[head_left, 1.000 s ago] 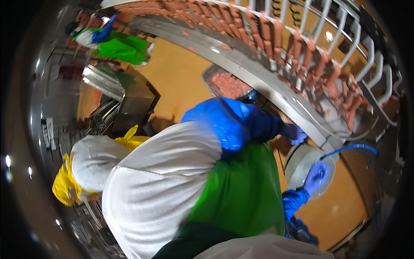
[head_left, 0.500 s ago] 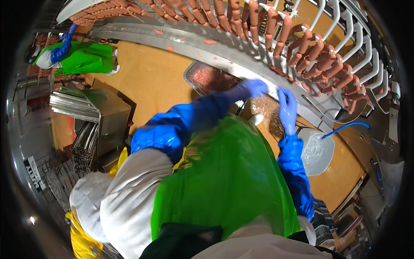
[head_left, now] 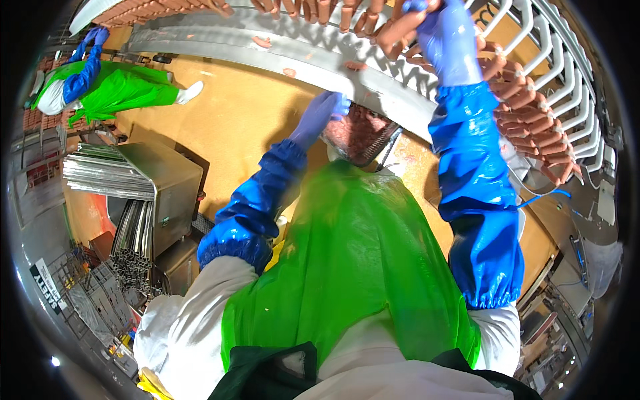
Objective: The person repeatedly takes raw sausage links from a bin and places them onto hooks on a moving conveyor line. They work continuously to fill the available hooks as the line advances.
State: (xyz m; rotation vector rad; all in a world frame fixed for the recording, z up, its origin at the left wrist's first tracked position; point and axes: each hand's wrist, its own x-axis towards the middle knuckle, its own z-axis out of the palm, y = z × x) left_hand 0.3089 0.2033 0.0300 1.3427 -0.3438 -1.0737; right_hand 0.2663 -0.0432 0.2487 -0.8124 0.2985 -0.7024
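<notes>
Linked sausages [head_left: 400,32] hang in a row from white hooks [head_left: 539,40] along the upper right. My right hand [head_left: 453,43], in a purple glove, reaches up among them, its fingers closed around sausages. Some of its fingertips run up to the picture's top edge. Lower and to the left, my left hand [head_left: 320,119], also gloved, has its fingers curled together. Whatever it may hold is hidden. Beside it, below the metal trough [head_left: 373,90], is a dark basket [head_left: 365,157] of pinkish meat. Meat scraps [head_left: 261,42] lie on the trough.
At the left stands a metal cart [head_left: 175,193] with stacked metal rods [head_left: 110,175]. A co-worker [head_left: 100,93] in a green apron is at the far left, hands at the trough's end. A blue hose [head_left: 547,195] runs at the right, past my right sleeve.
My right hand has risen from the trough's near edge to the hanging sausages and closed on some. My left hand has drawn away to the left. The view has shifted slightly.
</notes>
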